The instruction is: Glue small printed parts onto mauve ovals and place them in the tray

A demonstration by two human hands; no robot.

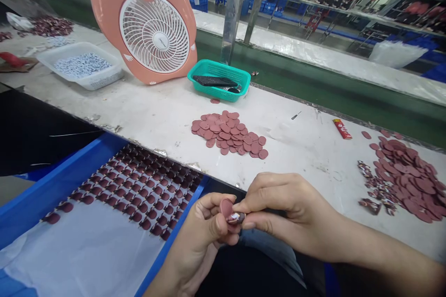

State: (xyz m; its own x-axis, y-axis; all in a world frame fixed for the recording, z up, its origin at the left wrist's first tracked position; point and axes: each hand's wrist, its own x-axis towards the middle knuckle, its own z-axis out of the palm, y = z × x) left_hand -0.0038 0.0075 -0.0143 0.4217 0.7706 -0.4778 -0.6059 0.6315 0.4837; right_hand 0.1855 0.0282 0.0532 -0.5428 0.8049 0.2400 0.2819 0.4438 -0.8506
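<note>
Near the table's front edge, my left hand (205, 232) is closed on a small part made of a dusky-pink oval disc (226, 207) and a shiny dark piece (237, 217). My right hand (282, 209) pinches the same part from the right, its thumb and index finger at the shiny piece. Fingers hide much of the part. Beyond my hands lies a pile of pink oval discs (230, 133). Larger pink discs (413, 176) are heaped at the right, with small shiny pieces (378, 188) beside them.
At lower left, a blue crate (69, 171) holds rows of dark red parts (139, 190) on a white sheet. A pink fan (156, 37), green basket (219, 67) and white tub (83, 81) stand along the table's back. A red lighter (342, 129) lies at right.
</note>
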